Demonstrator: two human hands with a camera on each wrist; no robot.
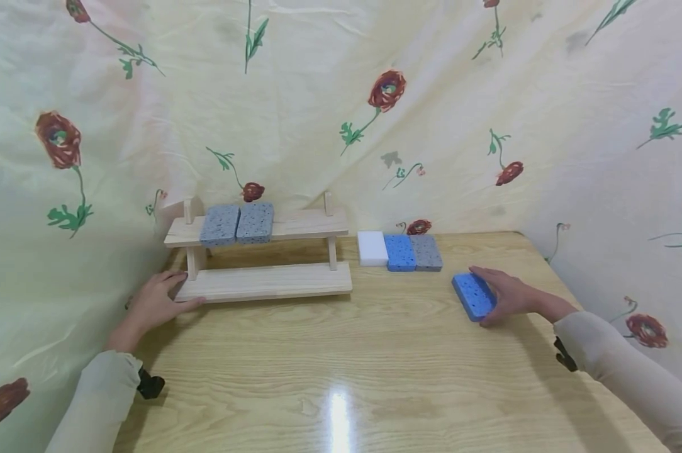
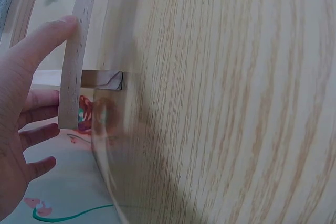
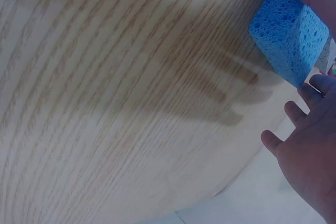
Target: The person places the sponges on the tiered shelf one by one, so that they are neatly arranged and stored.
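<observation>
A two-tier wooden shelf (image 1: 273, 281) stands at the back left of the table. My left hand (image 1: 158, 302) grips the left end of its lower board, thumb on the front edge; the left wrist view shows the index finger behind the board (image 2: 73, 61) and the other fingers spread. At the right, my right hand (image 1: 511, 296) holds a blue sponge (image 1: 472, 296) between thumb and fingers. That sponge (image 3: 278, 19) appears tilted above the wood in the right wrist view. Two grey sponges (image 1: 220, 224) lie side by side on the upper board.
Right of the shelf, a white sponge (image 1: 372, 248), another blue sponge (image 1: 400, 251) and a grey sponge (image 1: 426, 252) lie in a touching row near the table's back edge. Flowered cloth (image 1: 296, 119) hangs behind and at both sides of the wooden table (image 1: 296, 365).
</observation>
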